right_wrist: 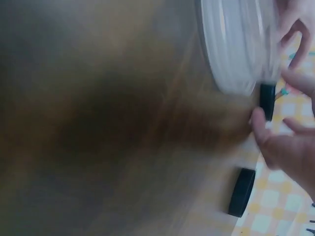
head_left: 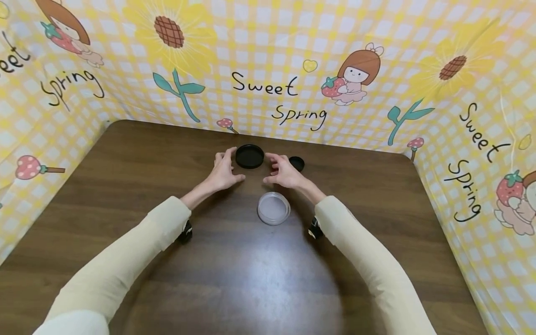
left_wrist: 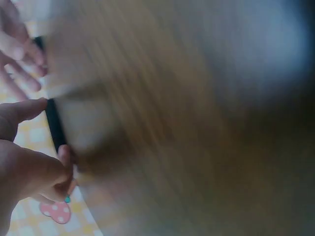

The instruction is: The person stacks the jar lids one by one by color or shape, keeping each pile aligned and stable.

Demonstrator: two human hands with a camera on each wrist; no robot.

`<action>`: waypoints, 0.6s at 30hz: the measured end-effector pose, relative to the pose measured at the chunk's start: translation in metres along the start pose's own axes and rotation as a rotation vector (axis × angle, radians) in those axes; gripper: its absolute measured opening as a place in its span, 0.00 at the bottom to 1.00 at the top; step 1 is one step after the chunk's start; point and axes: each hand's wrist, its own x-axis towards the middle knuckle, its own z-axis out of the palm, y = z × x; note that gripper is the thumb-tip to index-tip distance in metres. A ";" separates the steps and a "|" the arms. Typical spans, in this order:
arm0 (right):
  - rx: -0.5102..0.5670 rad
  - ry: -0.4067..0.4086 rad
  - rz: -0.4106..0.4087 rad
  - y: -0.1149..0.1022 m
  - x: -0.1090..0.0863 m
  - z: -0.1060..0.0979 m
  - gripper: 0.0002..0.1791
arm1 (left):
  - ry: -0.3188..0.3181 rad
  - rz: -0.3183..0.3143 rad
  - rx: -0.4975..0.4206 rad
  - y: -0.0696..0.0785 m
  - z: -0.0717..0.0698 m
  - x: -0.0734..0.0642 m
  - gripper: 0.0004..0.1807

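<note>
A large shallow black lid [head_left: 249, 156] lies toward the back of the table, between both hands. My left hand [head_left: 224, 172] is at its left side, thumb and fingers spread apart; in the left wrist view, fingertips come right to the edge of the lid [left_wrist: 55, 125]. On the other side, my right hand [head_left: 284, 172] reaches in with parted thumb and fingers, a small space from the rim in the head view. Nearer me stands a clear round plastic jar [head_left: 273, 208], also seen from the side in the right wrist view [right_wrist: 236, 46].
Behind my right hand lies a smaller black lid [head_left: 296, 163], partly covered by it. The brown wooden table [head_left: 201, 279] meets a yellow checked cloth [head_left: 268, 56] at its back and sides. Light glares on the tabletop in front of the jar.
</note>
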 end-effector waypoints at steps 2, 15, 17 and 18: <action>0.029 -0.019 0.004 0.000 0.008 0.001 0.47 | 0.000 0.012 -0.002 -0.005 -0.001 0.007 0.51; -0.069 0.002 0.016 -0.004 0.042 0.004 0.47 | -0.087 0.028 0.023 -0.012 -0.012 0.037 0.53; -0.083 0.011 0.012 -0.003 0.046 0.005 0.47 | -0.090 0.038 0.009 -0.014 -0.012 0.040 0.52; -0.089 0.015 0.009 -0.003 0.047 0.005 0.46 | -0.088 0.040 0.001 -0.015 -0.012 0.041 0.51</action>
